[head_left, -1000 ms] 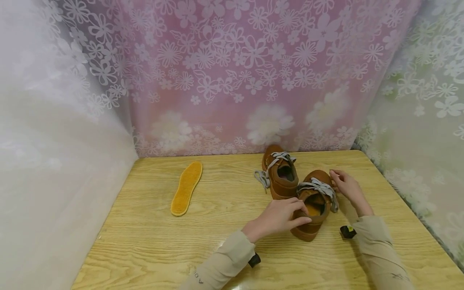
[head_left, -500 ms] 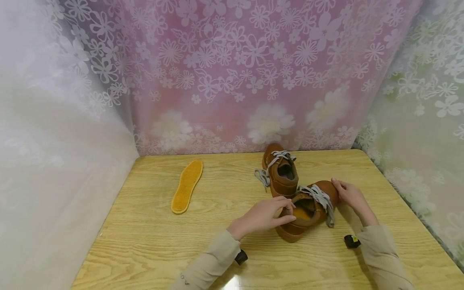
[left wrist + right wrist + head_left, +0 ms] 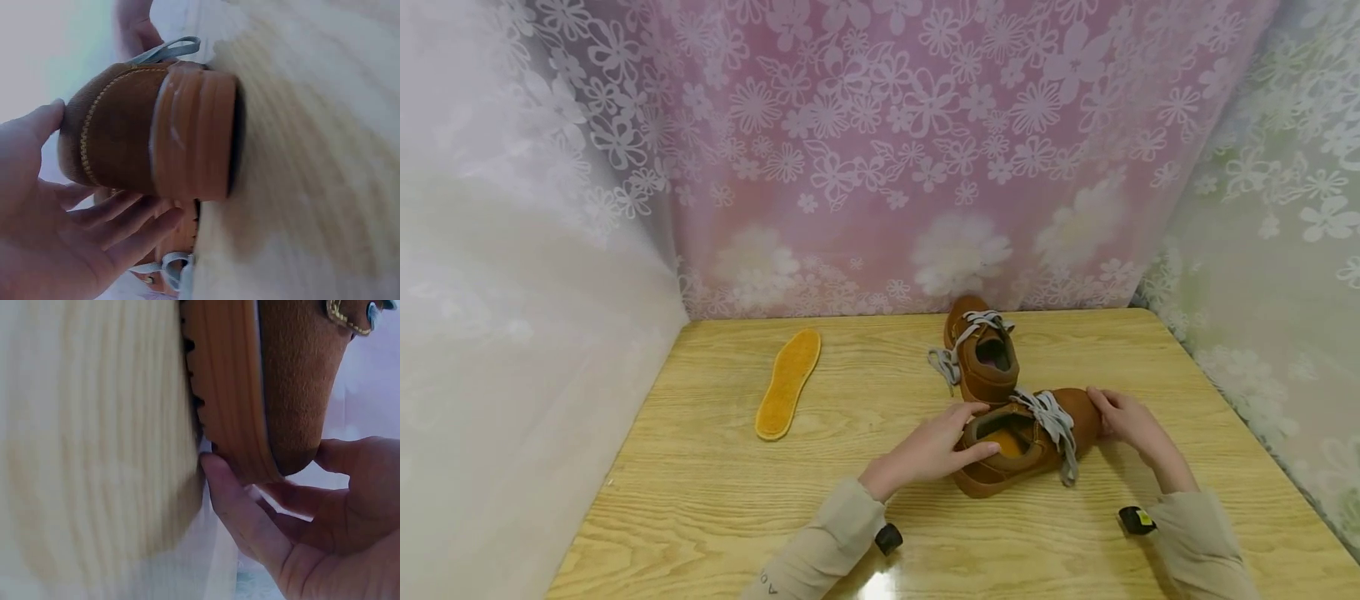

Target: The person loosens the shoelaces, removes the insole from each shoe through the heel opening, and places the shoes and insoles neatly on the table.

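Note:
A brown lace-up shoe (image 3: 1078, 412) lies nearly sideways at the right of the table, its toe pointing right. Inside its opening an orange-yellow insole (image 3: 1009, 443) shows. My left hand (image 3: 921, 450) holds the heel, thumb on the collar and fingers along the far side, as the left wrist view shows. At the toe, my right hand (image 3: 1138, 429) grips the tip, with its thumb at the sole (image 3: 231, 394) and a finger on the upper. Behind it stands the matching shoe (image 3: 988, 385) with grey laces. A loose yellow insole (image 3: 787, 383) lies flat at the left.
The wooden table (image 3: 700, 500) ends at a pink flowered curtain (image 3: 865, 167) at the back. White sheeting (image 3: 535, 292) hangs at the left, and a pale floral sheet (image 3: 1277, 292) at the right. The near shoe's heel touches or nearly touches the far shoe.
The near shoe has turned clockwise, its heel moving left and its toe coming nearer. Both hands have moved with it, the left one leftwards and the right one nearer. Far shoe and loose insole stay put.

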`<control>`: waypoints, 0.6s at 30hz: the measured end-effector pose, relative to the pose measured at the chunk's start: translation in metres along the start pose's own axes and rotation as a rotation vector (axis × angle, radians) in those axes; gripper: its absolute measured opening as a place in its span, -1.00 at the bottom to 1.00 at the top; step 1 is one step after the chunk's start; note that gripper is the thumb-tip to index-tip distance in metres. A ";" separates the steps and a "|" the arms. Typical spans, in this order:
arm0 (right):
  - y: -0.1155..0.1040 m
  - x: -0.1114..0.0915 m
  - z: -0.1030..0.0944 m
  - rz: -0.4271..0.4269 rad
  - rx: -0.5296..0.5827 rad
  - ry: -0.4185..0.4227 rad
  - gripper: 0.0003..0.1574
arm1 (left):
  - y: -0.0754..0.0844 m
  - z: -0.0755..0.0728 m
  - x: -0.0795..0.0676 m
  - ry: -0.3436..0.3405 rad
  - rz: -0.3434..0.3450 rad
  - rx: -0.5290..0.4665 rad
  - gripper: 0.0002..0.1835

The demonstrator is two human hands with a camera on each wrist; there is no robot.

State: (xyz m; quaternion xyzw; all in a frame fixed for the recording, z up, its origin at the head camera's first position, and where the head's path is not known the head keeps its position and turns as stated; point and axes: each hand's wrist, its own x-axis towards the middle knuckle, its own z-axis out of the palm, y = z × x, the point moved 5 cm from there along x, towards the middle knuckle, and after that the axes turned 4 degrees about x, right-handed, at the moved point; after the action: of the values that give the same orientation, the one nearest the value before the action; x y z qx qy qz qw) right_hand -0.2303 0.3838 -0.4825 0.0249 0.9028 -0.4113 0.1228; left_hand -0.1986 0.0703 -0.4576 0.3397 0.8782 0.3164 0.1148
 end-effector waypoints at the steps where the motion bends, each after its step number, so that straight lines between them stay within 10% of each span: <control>1: 0.000 -0.002 0.001 0.005 0.001 -0.004 -0.03 | -0.001 0.001 0.000 -0.014 -0.015 -0.008 -0.21; 18: -0.006 -0.030 0.024 0.061 0.171 -0.013 -0.03 | -0.019 0.001 -0.014 -0.011 -0.038 -0.008 0.01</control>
State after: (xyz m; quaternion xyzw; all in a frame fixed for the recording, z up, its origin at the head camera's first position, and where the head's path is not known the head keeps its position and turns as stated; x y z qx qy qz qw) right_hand -0.1970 0.3632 -0.4861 0.0601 0.8624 -0.4833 0.1385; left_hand -0.1973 0.0510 -0.4707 0.3239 0.8827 0.3160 0.1269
